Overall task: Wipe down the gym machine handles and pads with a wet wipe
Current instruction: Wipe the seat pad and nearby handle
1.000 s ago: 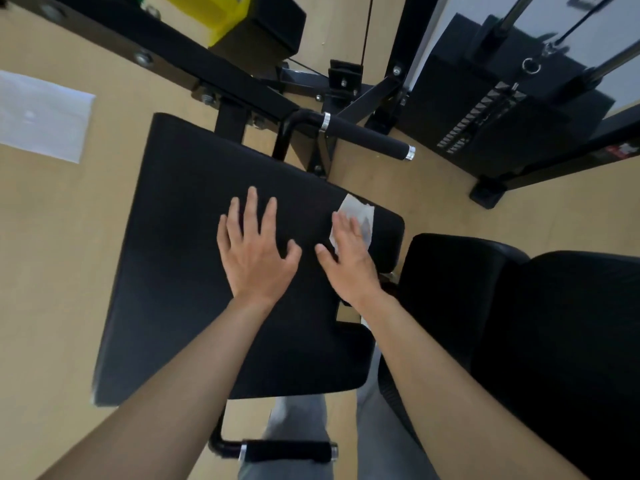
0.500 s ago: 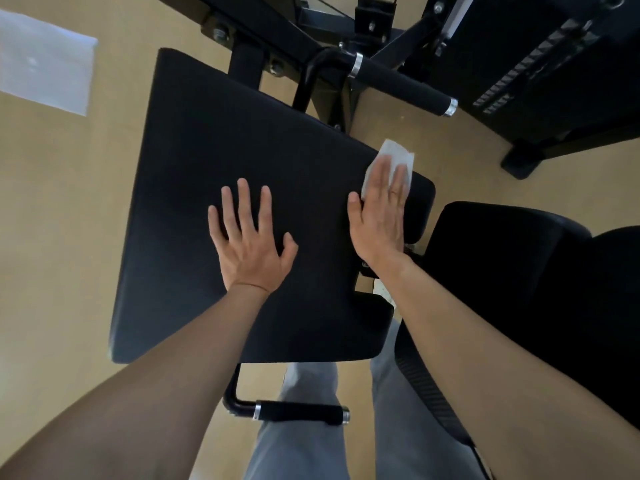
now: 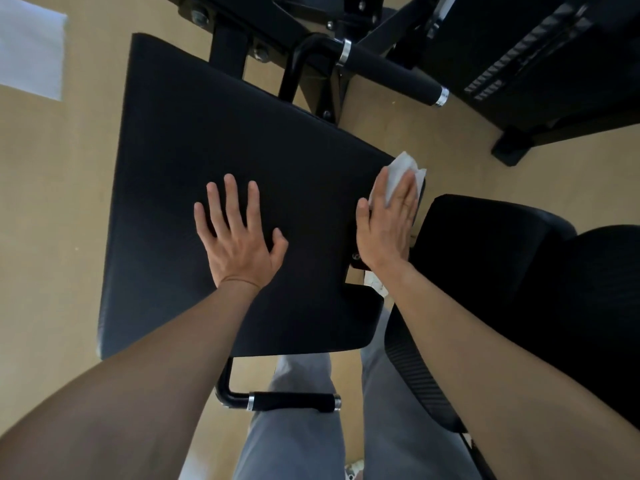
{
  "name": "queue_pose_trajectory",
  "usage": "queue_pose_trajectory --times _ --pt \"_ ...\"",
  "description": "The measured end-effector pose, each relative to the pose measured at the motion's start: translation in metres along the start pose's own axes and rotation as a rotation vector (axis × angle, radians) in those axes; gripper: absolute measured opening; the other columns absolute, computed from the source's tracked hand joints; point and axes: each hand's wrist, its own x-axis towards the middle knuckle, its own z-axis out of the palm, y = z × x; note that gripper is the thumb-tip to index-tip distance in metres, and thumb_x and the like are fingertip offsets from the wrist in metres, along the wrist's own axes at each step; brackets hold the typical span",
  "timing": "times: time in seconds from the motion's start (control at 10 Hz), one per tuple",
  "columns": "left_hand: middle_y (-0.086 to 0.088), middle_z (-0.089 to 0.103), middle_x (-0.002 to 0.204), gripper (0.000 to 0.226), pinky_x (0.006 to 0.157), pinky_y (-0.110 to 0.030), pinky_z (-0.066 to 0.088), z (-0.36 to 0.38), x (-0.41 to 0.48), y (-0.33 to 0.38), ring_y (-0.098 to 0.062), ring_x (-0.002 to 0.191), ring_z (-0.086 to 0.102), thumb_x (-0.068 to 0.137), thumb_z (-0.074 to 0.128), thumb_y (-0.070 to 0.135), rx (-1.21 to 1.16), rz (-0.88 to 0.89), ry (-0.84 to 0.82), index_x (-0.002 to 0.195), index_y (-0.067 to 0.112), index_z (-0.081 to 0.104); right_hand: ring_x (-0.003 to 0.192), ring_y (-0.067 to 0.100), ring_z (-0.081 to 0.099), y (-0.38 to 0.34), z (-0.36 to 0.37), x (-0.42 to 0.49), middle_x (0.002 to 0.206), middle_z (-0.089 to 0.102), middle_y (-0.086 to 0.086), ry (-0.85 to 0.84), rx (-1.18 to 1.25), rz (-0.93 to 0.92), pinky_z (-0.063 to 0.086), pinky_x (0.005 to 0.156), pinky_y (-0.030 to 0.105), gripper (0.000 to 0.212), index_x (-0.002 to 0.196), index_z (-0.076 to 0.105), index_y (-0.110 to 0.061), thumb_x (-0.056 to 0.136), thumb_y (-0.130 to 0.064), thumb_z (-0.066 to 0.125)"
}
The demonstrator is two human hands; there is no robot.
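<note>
1. Wet wipe [image 3: 398, 174]: in the head view we see it pressed flat under our right hand [image 3: 388, 220] at the right edge of the large black pad [image 3: 242, 140], its white corner poking past the fingertips.
2. Our right fingers [image 3: 403, 199] lie straight and close together on the wipe, thumb alongside on the pad.
3. Our left hand [image 3: 239, 237] rests palm down mid-pad, fingers spread wide, holding nothing.
4. One handle [image 3: 391, 76] sits beyond the pad; another handle [image 3: 291, 400] sits below its near edge, above our grey trousers [image 3: 294, 441].
5. We can read no writing anywhere.
6. A second black cushion [image 3: 502, 244] stands just right of the pad.
</note>
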Motion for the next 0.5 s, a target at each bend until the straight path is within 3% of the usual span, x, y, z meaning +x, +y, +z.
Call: queue_pose_trajectory --times 0.1,0.2,0.3,0.5 --pt "-0.02 0.007 0.17 0.082 0.125 -0.061 0.003 0.004 0.0 -0.001 -0.045 0.156 0.005 0.097 0.04 0.052 0.01 0.008 0.017 0.164 0.015 0.012 0.155 0.034 -0.019 -0.026 0.0 0.009 0.168 -0.026 0.011 0.027 0.028 -0.061 -0.006 0.127 0.053 0.069 0.161 -0.018 -0.025 0.105 -0.054 0.01" --pt "-0.021 0.009 0.17 0.081 0.125 -0.062 0.004 0.003 0.001 -0.001 -0.045 0.156 0.007 0.096 0.041 0.051 0.004 0.003 0.028 0.164 0.014 0.015 0.156 0.034 -0.015 -0.042 0.009 -0.005 0.167 -0.028 0.007 -0.024 -0.041 -0.313 -0.005 0.128 0.051 0.069 0.161 -0.019 -0.025 0.107 -0.053 0.014" --pt "-0.021 0.01 0.17 0.081 0.125 -0.062 0.006 0.003 0.0 0.0 -0.045 0.156 0.008 0.096 0.042 0.051 0.001 0.006 0.03 0.163 0.013 0.016 0.157 0.031 -0.014 -0.021 0.018 -0.027 0.169 -0.024 0.006 -0.068 -0.102 -0.361 0.002 0.128 0.053 0.067 0.162 -0.016 -0.026 0.108 -0.051 0.016" --pt "-0.021 0.012 0.169 0.081 0.125 -0.063 0.008 0.004 0.0 0.0 -0.046 0.155 0.01 0.096 0.042 0.05 0.002 0.008 0.05 0.163 0.013 0.016 0.156 0.037 -0.015 -0.006 0.01 -0.003 0.168 -0.024 0.014 0.033 0.044 -0.002 -0.001 0.127 0.056 0.068 0.162 -0.014 -0.026 0.105 -0.056 0.009"
